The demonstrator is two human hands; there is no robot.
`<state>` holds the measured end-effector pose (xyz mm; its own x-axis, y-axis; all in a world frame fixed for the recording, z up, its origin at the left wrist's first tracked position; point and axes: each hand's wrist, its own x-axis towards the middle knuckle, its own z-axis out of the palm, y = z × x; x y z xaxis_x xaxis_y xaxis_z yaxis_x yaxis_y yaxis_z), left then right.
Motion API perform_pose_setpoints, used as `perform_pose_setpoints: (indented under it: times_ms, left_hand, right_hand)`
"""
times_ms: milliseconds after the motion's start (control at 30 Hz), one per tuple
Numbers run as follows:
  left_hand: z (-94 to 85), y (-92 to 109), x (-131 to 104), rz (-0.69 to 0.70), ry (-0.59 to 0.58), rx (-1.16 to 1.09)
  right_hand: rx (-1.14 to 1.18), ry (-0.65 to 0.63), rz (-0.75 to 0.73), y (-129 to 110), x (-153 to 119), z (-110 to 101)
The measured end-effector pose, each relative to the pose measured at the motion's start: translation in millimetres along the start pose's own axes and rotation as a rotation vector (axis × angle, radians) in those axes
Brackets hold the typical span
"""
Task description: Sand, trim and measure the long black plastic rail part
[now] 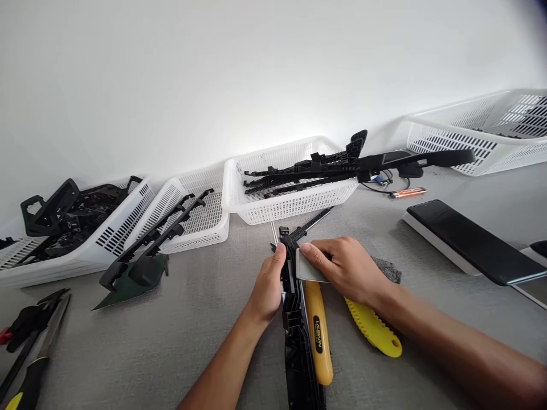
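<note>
Baskets of parts, one strip in hand — and it looks mid-work!
Parts from ten to two, finished or not, can't tell; the strip runs six to twelve, dead centre. Left hand, in from seven, closed round it, thumb up; right hand, in from four, fingers curled — pinching a grey pad against its side.

- My long part was black.
- My table was grey.
- The middle basket was white, grid-patterned.
- The handle was orange-yellow, its label black.
</note>
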<state>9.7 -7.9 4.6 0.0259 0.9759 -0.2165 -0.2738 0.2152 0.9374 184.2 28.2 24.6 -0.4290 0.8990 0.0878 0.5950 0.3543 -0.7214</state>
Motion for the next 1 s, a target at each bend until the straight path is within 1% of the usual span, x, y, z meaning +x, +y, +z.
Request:
perform_pose_setpoints:
  times_ms: [167,200,333,400,500,567,667,733,833,900,1000]
  left_hand:
    - [1.5,0.8,-1.4,-0.022,0.009,-0.034]
    - [1.9,1.3,-1.8,-0.023,0.002,-0.032]
    - [2.8,2.9,-2.4,0.001,-0.020,0.018]
    - [2.3,2.6,-1.7,0.018,0.016,0.046]
    - [0.6,0.7,-0.3,0.044,0.079,0.080]
    - [-0.2,-0.5,-0.2,0.039,0.089,0.096]
    - [0.2,0.5,-1.4,0.023,0.097,0.117]
    - [1.0,3.1,-2.3,0.029,0.100,0.121]
    - [1.7,6.3,-2.8,0.028,0.095,0.131]
    - [1.7,6.3,-2.7,0.013,0.105,0.130]
    - [2.1,5.1,-2.4,0.003,0.115,0.107]
  right_hand:
    - [0.012,-0.115,-0.113,-2.4,-0.7,-1.0]
    - [0.008,-0.112,-0.113,-1.5,-0.2,-1.6]
    - [-0.012,-0.037,-0.040,1.6,1.4,-3.4]
    - [0.003,-0.067,-0.064,0.1,0.0,-1.6]
    - [0.017,-0.142,-0.151,-2.4,-2.2,1.5]
    - [-0.006,-0.122,-0.148,-1.1,-1.8,0.9]
    - [-0.051,-0.044,-0.066,1.7,-1.0,-1.5]
    - [-0.048,-0.067,-0.076,0.3,-2.4,-1.0]
    - [-0.025,-0.150,-0.155,-4.4,-5.4,2.3]
    - [-0.037,-0.143,-0.160,-5.7,-5.9,3.1]
    - [-0.063,-0.106,-0.122,-5.0,-4.9,2.1]
